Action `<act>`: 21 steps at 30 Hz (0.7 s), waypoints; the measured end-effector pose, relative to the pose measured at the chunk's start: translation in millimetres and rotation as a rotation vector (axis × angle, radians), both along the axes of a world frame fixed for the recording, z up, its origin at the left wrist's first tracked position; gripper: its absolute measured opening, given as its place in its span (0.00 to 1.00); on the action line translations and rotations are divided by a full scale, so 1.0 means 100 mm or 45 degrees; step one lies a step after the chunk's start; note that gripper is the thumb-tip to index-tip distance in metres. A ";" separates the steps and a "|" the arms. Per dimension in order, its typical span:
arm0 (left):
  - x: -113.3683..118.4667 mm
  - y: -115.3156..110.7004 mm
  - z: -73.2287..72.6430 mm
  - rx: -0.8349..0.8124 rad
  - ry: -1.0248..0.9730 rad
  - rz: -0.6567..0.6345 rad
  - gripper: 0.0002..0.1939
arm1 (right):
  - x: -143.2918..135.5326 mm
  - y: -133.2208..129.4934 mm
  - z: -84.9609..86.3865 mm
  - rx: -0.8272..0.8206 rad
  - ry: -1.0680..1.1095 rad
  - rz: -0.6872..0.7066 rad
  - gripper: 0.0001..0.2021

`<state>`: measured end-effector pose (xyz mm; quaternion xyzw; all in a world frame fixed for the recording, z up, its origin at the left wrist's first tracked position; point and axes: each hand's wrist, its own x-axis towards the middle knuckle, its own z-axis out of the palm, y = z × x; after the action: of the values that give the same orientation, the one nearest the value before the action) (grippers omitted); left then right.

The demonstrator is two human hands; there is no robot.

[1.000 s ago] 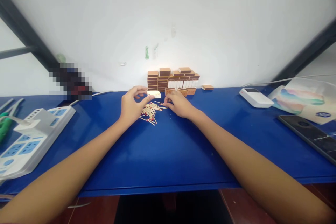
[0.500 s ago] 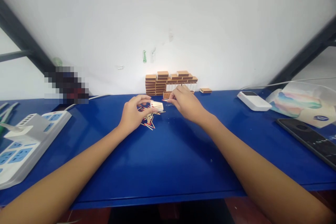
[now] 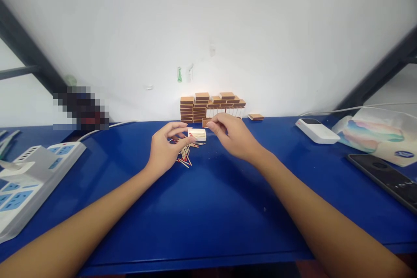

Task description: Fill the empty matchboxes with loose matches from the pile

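Left hand [image 3: 166, 150] pinches matchbox tray [image 3: 197, 134], long axis left-right.

Plain workroom bench: blue table [image 3: 208, 208], power strip [image 3: 22, 182], stacked matchboxes [image 3: 208, 106].

1 head-worn view looks forward and down across the blue table [image 3: 208, 208] toward the wall [image 3: 228, 21].
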<state>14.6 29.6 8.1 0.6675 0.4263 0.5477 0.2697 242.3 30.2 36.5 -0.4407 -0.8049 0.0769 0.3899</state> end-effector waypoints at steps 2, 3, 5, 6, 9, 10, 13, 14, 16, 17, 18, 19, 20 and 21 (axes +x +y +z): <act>-0.01 0.02 -0.01 0.000 -0.015 0.011 0.20 | 0.00 0.00 -0.03 -0.083 -0.008 0.066 0.11; -0.01 0.02 -0.01 0.000 -0.019 0.010 0.20 | -0.01 0.00 -0.05 -0.103 -0.009 0.096 0.10; -0.02 0.04 -0.01 0.007 -0.014 0.012 0.20 | -0.04 0.01 -0.09 -0.100 0.009 0.117 0.10; -0.03 0.04 -0.01 0.014 -0.010 0.019 0.21 | -0.04 0.02 -0.11 -0.086 0.024 0.096 0.10; -0.07 0.09 -0.01 0.044 -0.009 0.081 0.21 | -0.02 0.08 -0.18 -0.018 0.052 -0.033 0.10; -0.08 0.11 0.00 0.053 -0.019 0.114 0.21 | -0.01 0.12 -0.22 0.004 0.031 -0.082 0.08; -0.13 0.15 0.01 0.080 -0.057 0.209 0.20 | 0.04 0.26 -0.35 0.023 -0.097 -0.184 0.06; -0.14 0.16 0.01 0.089 -0.066 0.231 0.19 | 0.04 0.31 -0.39 0.012 -0.120 -0.203 0.06; -0.15 0.18 0.02 0.104 -0.073 0.258 0.19 | 0.04 0.39 -0.45 -0.013 -0.132 -0.221 0.06; -0.16 0.19 0.03 0.109 -0.077 0.265 0.19 | 0.02 0.42 -0.48 -0.022 -0.130 -0.217 0.06; -0.16 0.19 0.03 0.113 -0.083 0.271 0.19 | 0.00 0.44 -0.50 -0.030 -0.133 -0.205 0.06; -0.16 0.20 0.03 0.119 -0.089 0.277 0.19 | -0.03 0.45 -0.51 -0.041 -0.137 -0.188 0.05; -0.16 0.20 0.03 0.122 -0.091 0.282 0.19 | -0.07 0.46 -0.52 -0.052 -0.143 -0.168 0.05; -0.15 0.21 0.03 0.124 -0.091 0.282 0.19 | -0.11 0.47 -0.53 -0.067 -0.149 -0.149 0.05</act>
<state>-0.9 50.5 10.8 0.6086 0.4605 0.6177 0.1896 231.3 77.2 -16.0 -0.5009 -0.7967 0.0492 0.3345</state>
